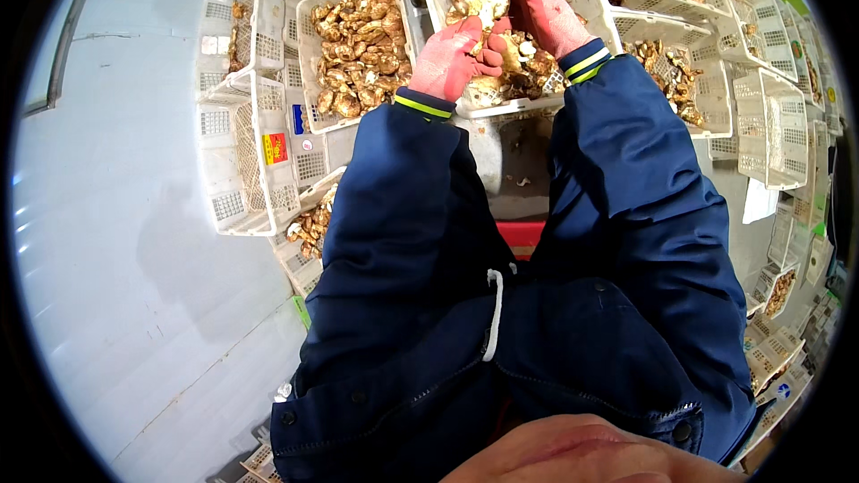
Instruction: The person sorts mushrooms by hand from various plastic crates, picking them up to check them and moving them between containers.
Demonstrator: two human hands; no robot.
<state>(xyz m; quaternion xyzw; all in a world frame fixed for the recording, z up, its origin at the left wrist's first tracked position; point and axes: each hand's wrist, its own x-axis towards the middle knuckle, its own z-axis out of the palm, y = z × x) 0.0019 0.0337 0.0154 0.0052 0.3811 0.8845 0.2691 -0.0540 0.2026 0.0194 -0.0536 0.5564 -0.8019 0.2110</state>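
Both my hands wear pink-red gloves over a white perforated crate [586, 4] of brown-and-white mushrooms. My left hand [455, 61] is closed around the lower part of a large pale mushroom [483, 2], its fingers curled about the stem. Close to that mushroom's right side is my right hand [550, 18], with its fingers stretched out and apart; whether they touch the cap is hard to tell. Loose mushrooms [532, 63] lie in the crate beneath, partly hidden by my hands.
A crate heaped with brown mushrooms [358, 49] stands to the left. Beyond it are stacked white baskets [234, 161] by a pale wall [116, 215]. On the right, more crates hold mushrooms [671, 72], with a white basket [771, 130] farther out.
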